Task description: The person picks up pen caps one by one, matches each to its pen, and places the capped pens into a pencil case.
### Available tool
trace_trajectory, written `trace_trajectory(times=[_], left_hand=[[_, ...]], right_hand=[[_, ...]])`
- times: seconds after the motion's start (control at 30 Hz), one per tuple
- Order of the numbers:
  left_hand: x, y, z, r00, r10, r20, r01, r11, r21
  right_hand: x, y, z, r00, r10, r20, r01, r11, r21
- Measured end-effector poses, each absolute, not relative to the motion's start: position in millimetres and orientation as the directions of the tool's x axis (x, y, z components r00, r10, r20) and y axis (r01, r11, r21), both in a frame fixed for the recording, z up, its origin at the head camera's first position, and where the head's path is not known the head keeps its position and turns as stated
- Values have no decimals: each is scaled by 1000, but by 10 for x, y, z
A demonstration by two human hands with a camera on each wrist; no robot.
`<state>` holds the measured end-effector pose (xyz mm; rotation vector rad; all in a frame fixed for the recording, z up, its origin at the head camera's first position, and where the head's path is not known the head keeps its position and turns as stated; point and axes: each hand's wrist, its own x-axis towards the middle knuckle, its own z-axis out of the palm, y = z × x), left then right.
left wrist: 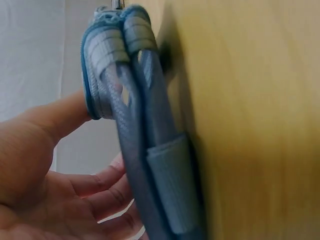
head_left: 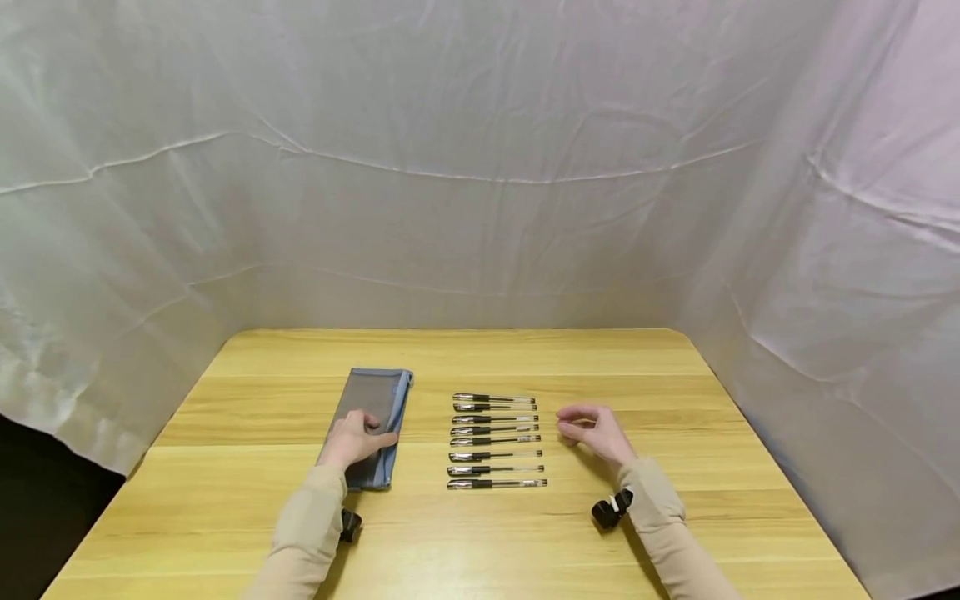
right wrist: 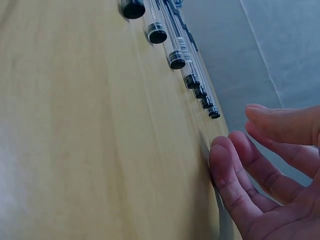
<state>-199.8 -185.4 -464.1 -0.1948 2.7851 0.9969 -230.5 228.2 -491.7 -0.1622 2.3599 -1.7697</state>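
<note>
A flat grey see-through zip pouch (head_left: 380, 400) with blue edging lies on the left of the table. My left hand (head_left: 358, 437) rests on top of it, thumb against the blue zip edge (left wrist: 102, 60) and the other fingers spread over the grey face. Beside the pouch, several clear-barrelled pens (head_left: 495, 442) with black grips and caps lie in a roughly parallel column, caps to the left. My right hand (head_left: 595, 433) is just right of the pens' ends, fingers loosely bent and holding nothing. In the right wrist view, the pens' black end plugs (right wrist: 177, 61) stand apart from the fingertips.
Everything lies on a wood-grain table (head_left: 480, 542). Pale fabric curtains (head_left: 480, 208) hang behind it and along both sides. A small black camera (head_left: 611, 508) is strapped at the right wrist, and another (head_left: 350, 526) at the left.
</note>
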Motion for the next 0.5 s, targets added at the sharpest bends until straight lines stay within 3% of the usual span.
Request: trace_trajectory(times=[0.5], left_hand=[[-1938,-1709,-4688,-991,-75,-106,-127,725,677]], right_hand=[[-2260,2278,-4913,-945,-318,-73,-43,342,-939]])
